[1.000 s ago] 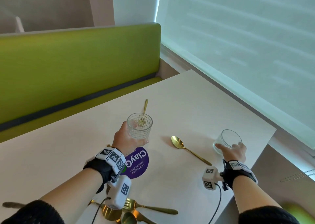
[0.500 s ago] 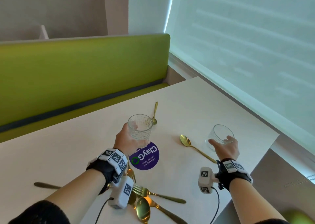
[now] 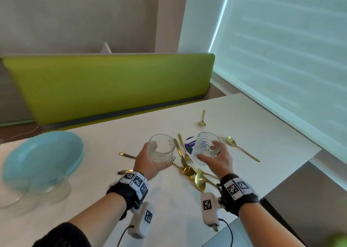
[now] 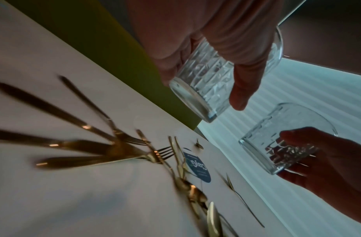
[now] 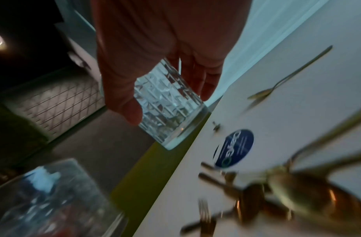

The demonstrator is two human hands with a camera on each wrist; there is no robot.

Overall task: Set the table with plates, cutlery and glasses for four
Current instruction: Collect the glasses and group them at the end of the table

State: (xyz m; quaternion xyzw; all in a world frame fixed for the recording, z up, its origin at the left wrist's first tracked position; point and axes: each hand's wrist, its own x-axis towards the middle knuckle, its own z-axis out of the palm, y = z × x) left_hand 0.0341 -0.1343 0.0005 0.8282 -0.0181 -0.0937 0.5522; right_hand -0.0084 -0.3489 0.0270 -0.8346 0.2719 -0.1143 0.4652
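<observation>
Two patterned glasses are held up above the white table [image 3: 105, 194], side by side and close, not touching. The left hand [image 3: 148, 162] wraps its curled fingers and thumb round the left glass [image 3: 161, 150]; the right hand [image 3: 216, 159] grips the right glass [image 3: 206, 147] the same way, thumb on the near side. Half a second ago the two glasses were well apart, the right one out near the table's right edge; now both have come together over the middle.

Directly beneath and between the hands lies the heap of gold cutlery [image 3: 187, 168], forks and spoons crossed, and just beyond it a purple round sticker [image 3: 188, 146]. Right of the right hand lies a single gold spoon [image 3: 242, 151]; farther beyond is a small gold spoon [image 3: 202, 118]. Well left of the left hand sits a stack of pale blue plates [image 3: 43, 156], newly in view, blurred. Behind the table runs a green bench [image 3: 112, 85].
</observation>
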